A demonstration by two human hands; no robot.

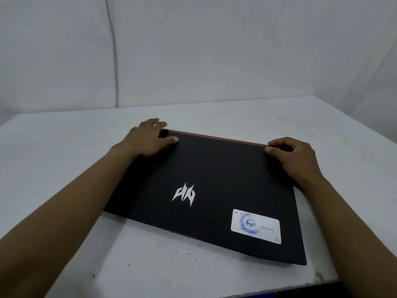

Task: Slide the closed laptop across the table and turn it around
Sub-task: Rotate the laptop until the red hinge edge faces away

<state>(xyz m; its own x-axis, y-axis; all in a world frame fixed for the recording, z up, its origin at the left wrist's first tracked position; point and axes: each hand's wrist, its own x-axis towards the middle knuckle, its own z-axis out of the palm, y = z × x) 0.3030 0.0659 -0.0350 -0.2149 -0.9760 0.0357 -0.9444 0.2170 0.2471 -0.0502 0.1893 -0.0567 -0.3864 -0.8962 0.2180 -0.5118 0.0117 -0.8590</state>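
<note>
At the far corners of the closed laptop [206, 190], both hands have a grip: the left hand [148, 139] wraps the far-left corner, thumb on the lid, fingers over the red rear edge; the right hand [294, 155] pinches the far-right corner likewise. The laptop lies flat and skewed on the white bench [64, 147], its sticker [255, 229] near the front right. Judged step: sliding and rotation in hand. Next move calls for even pressure from both hands, keeping the base flat while pivoting.
</note>
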